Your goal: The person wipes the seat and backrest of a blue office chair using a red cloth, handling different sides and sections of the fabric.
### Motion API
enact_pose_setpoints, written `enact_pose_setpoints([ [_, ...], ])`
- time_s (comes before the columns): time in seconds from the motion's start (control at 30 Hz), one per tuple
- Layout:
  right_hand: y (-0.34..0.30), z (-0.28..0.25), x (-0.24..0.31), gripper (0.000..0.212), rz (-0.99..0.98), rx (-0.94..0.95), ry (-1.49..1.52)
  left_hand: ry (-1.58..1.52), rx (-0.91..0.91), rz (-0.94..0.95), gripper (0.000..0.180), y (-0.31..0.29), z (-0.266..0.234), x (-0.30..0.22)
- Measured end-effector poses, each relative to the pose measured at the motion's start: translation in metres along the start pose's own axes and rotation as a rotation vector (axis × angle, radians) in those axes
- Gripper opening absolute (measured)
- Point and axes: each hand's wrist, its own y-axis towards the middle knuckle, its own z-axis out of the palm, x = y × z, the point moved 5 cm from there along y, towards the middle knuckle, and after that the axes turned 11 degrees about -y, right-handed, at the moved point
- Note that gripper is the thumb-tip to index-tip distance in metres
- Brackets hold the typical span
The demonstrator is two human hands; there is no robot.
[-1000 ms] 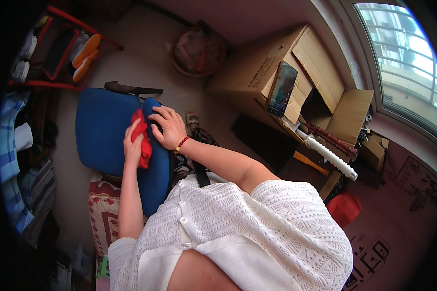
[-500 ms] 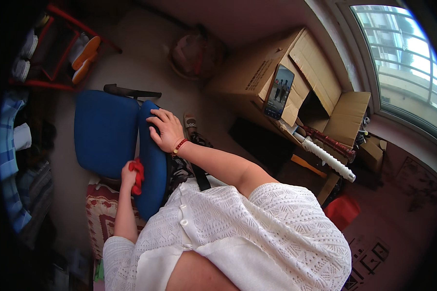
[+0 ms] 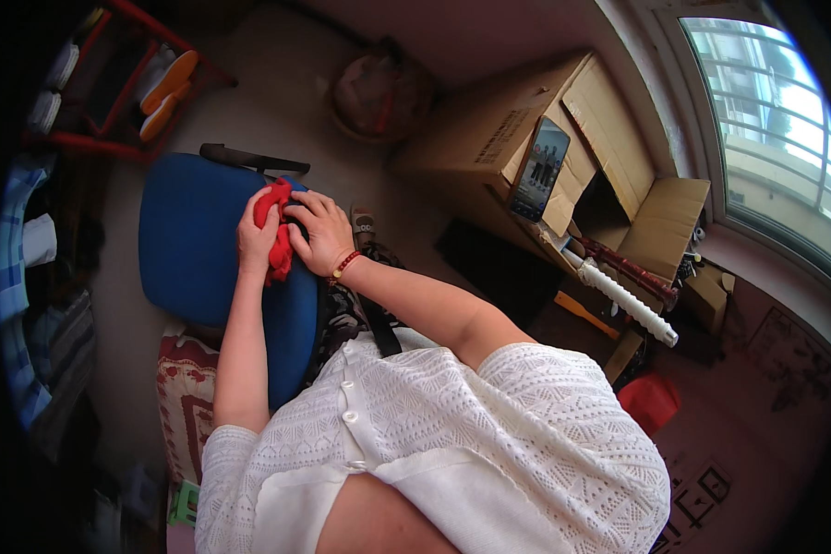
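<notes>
A blue padded office chair (image 3: pixel 189 242) with a black armrest (image 3: pixel 249 159) is in front of me. My left hand (image 3: pixel 257 231) is closed on a red cloth (image 3: pixel 282 258), which lies against the narrow blue cushion closest to me. Right beside it my right hand (image 3: pixel 321 233) rests on that cushion's upper end, fingers spread and slightly bent, wearing a red bead bracelet (image 3: pixel 345 266). Its fingertips come up to the cloth's edge; whether they press on it I cannot tell. The bunched cloth partly hides under the left fingers.
A large cardboard box (image 3: pixel 489 129) stands on the right, with a phone (image 3: pixel 541 171) propped on it and a white-wrapped rod (image 3: pixel 623 300) sticking out. A red rack (image 3: pixel 125 129) with shoes is far left. Patterned fabric (image 3: pixel 186 383) lies beside the chair; a round bundle (image 3: pixel 381 97) sits behind.
My left hand has moved up and away from me with the red cloth, coming next to my right hand. The right hand stays at the cushion, its fingers a little lower.
</notes>
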Motion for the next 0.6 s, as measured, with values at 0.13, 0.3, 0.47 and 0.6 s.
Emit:
enact_pose_setpoints([
  [0.13, 0.000, -0.001, 0.001, 0.027, 0.008, 0.012, 0.002, -0.088, 0.067, -0.281, 0.036, -0.056, -0.027, 0.112],
  [0.3, -0.001, -0.002, -0.002, 0.027, 0.013, -0.011, -0.012, 0.317, 0.184, -0.538, 0.034, -0.161, -0.100, 0.182],
  [0.47, 0.000, -0.002, 0.000, 0.027, 0.020, 0.016, -0.008, -0.010, -0.006, -0.510, 0.033, -0.102, -0.088, 0.128],
  [0.6, 0.000, -0.003, -0.001, 0.028, 0.012, 0.001, 0.001, -0.475, -0.162, -0.347, 0.041, -0.011, -0.029, 0.020],
])
